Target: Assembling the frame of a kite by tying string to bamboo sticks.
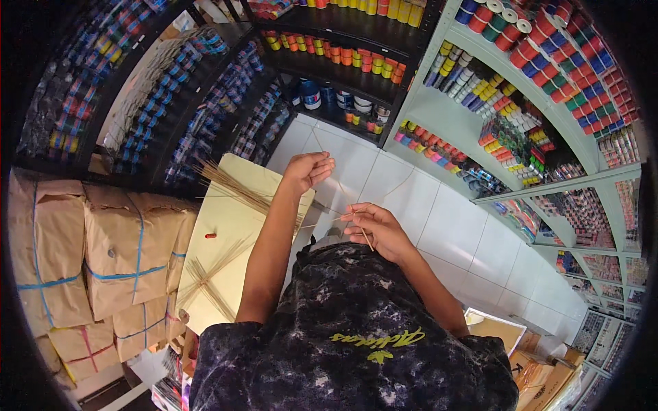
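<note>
My left hand [310, 171] is raised over the far edge of a pale yellow tabletop, fingers closed in a pinch on a thin tan strip. Part of the strip sticks up past the fingertips; another length slants down toward my right hand. My right hand [375, 229], lower and to the right in front of my body, pinches several thin tan strips [367, 239] that cross at its fingertips. One of them curves out over the floor. They look like cane or bamboo, but the exact material is hard to tell.
On the yellow tabletop [236, 179] lie a bundle of long thin sticks [240, 190], a crossed group of strips [200, 276] and a small red object [210, 235]. Paper-wrapped parcels [113, 240] are stacked at left. Shelves of colourful spools [356, 58] surround the tiled floor [404, 185].
</note>
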A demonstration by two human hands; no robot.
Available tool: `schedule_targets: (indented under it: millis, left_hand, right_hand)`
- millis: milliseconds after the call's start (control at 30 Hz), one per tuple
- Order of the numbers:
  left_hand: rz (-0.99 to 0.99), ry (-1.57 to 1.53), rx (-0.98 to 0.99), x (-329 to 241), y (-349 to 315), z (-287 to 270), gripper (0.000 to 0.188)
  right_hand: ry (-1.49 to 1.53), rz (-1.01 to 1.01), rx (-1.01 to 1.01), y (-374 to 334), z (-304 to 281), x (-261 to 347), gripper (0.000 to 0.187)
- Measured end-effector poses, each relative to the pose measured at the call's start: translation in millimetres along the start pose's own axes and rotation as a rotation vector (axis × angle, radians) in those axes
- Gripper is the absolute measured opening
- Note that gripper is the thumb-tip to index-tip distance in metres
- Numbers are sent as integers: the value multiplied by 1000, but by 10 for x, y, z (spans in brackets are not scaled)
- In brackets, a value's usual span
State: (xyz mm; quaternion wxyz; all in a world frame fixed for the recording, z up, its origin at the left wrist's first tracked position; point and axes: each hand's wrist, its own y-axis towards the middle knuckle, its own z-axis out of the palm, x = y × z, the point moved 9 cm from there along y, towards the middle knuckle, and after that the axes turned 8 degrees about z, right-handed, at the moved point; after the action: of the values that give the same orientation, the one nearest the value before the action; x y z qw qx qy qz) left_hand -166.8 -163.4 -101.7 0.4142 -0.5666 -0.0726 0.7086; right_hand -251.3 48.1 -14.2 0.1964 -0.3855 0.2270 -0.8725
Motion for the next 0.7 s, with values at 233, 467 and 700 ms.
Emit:
schedule_targets:
  millis: [233,467,700]
  left_hand:
    - [-65,-71,-26,-26,-112,78,31]
    - [-80,-163,-20,26,58,-58,31]
    - [10,-318,-116,-154,421,-375,21]
  right_hand:
    - [1,12,-29,-26,-35,16,27]
    - [8,-6,-6,-27,-49,18,27]
    - [-67,53,-14,-81,-3,22,28]
